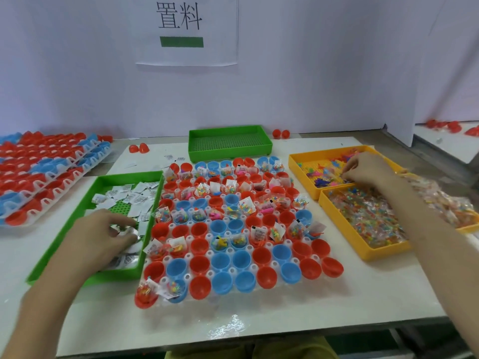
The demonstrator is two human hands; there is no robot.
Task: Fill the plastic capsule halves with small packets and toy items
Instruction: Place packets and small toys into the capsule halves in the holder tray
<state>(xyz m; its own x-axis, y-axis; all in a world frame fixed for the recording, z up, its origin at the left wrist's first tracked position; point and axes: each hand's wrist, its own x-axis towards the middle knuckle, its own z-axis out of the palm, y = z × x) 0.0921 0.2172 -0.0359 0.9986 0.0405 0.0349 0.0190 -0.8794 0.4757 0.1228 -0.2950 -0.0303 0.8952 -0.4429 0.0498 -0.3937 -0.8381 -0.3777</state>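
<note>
Where filled, capsule halves [219, 261] (red, blue) hold packets [259, 233].

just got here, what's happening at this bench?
A person is loading capsule halves in the centre rack. The left hand grips white packets in the green tray. The right hand's fingers pick among small toys in the far yellow tray; whether they hold one is unclear. The rack's far rows are mostly filled, the near rows mostly empty.
</note>
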